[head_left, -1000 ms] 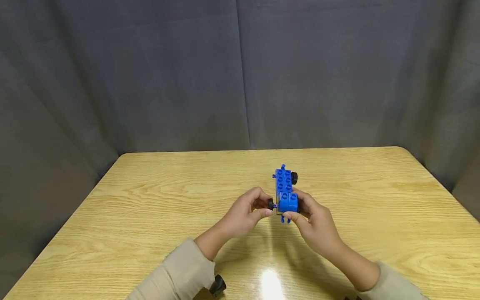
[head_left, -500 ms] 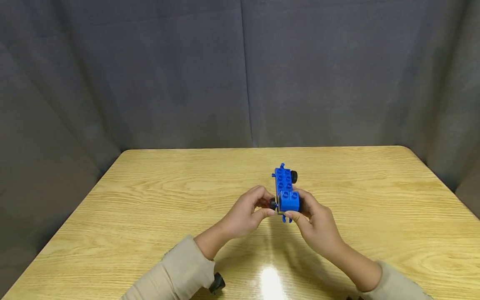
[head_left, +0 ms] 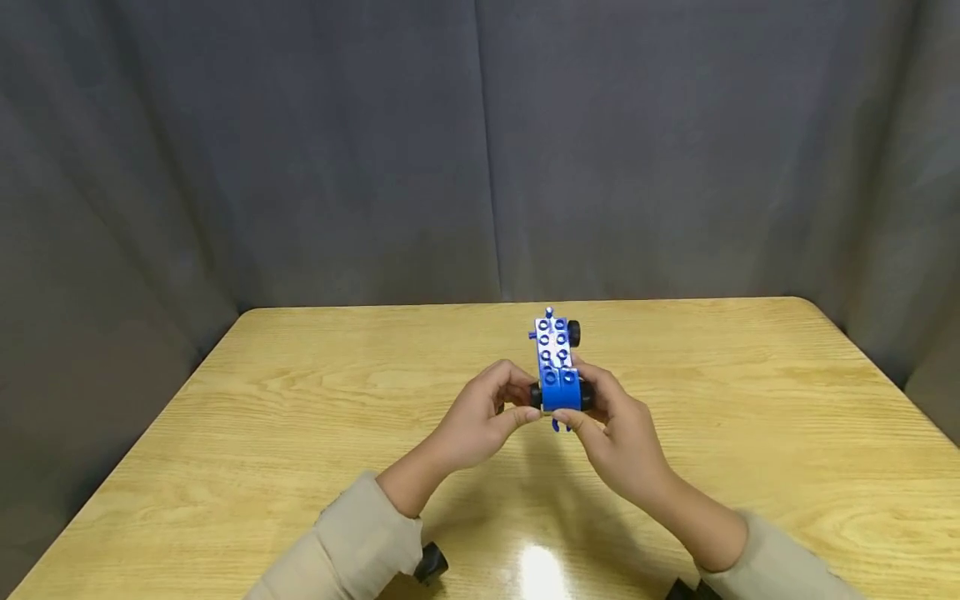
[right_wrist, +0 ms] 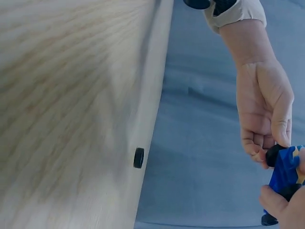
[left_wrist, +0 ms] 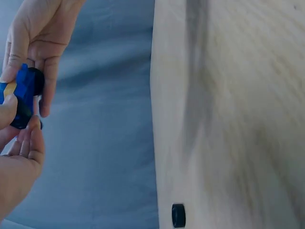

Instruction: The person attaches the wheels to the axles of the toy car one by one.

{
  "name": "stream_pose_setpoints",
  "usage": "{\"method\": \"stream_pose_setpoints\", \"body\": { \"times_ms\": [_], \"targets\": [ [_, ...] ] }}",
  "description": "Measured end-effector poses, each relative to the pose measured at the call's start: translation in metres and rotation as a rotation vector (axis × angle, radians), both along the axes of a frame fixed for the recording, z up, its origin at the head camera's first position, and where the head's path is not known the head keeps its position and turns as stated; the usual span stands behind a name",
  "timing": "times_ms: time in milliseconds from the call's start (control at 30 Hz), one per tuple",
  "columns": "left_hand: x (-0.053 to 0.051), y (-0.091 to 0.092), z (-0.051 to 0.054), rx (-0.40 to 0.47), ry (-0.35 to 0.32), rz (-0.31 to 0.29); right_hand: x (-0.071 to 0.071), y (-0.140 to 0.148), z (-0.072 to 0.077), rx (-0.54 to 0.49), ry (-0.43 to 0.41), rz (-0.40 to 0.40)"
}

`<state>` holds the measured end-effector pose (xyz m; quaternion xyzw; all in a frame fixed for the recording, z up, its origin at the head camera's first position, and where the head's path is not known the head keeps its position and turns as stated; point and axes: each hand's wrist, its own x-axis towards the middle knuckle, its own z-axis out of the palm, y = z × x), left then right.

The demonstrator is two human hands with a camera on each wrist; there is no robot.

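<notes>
Though knobbly, glossy toy vehicle (head_left: 555, 360)

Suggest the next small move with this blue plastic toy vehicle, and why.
Perhaps the left hand should fetch the loose, round black wheel from the wooden table: the far-left blue peg on the vehicle is bare, while the near-left black wheel looks seated.

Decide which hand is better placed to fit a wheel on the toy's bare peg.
Probably the left hand: the bare peg sticks out on that side of the blue toy vehicle, while the right hand holds the opposite side and could steady it.
</notes>
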<state>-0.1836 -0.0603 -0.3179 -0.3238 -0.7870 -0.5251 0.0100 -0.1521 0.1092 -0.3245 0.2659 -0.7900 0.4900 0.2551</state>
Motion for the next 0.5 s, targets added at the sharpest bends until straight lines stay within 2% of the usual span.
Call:
{"method": "stream_pose_setpoints", "body": {
  "times_ms": [133, 200, 300, 500],
  "targets": [
    [0.0, -0.005, 0.001, -0.017, 0.0, -0.009, 0.0, 0.001, 0.002, -0.029, -0.175, 0.05],
    [0.0, -0.006, 0.001, -0.028, 0.005, -0.016, 0.0, 0.004, 0.002, -0.03, -0.214, 0.064],
    [0.0, -0.005, 0.002, -0.04, 0.013, -0.033, 0.0, 0.008, 0.004, -0.048, -0.243, 0.088],
    [-0.002, -0.003, 0.002, -0.062, 0.014, -0.066, 0.001, 0.014, 0.005, -0.077, -0.232, 0.119]
  ]
}}
